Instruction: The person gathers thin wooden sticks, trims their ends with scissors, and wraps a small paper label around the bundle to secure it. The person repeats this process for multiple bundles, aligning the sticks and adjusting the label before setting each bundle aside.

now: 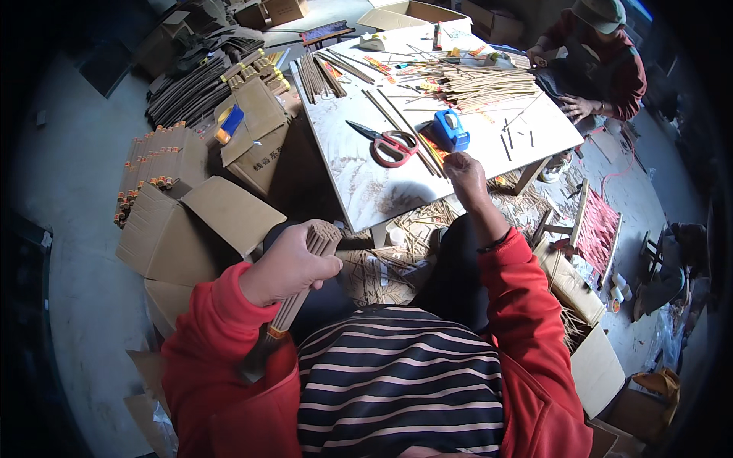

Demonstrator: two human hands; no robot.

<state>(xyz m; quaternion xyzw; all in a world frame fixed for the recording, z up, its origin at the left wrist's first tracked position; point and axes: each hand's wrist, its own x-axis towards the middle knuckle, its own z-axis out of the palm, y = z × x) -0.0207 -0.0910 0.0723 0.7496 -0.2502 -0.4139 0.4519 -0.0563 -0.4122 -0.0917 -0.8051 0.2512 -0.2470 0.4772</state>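
A thick bundle of brown incense sticks [322,240] stands tilted in my left hand [286,263], fingers wrapped round it near its upper end. An orange-yellow label band shows at its lower end. My right hand [466,179] is reached forward to the table's near edge, its fingers curled closed. Whatever it may pinch is hidden. Just beyond it sits a blue tape dispenser [450,131], with red and yellow paper labels [434,145] beside it. Red-handled scissors [393,147] lie open to the left of the dispenser.
Loose sticks [481,84] are heaped across the white table [382,191]. Open cardboard boxes [233,210] and stacked bundles [153,164] stand at left. Broken sticks litter the floor [389,275] below. A co-worker [599,69] sits at the far right, beyond a red-webbed stool [597,233].
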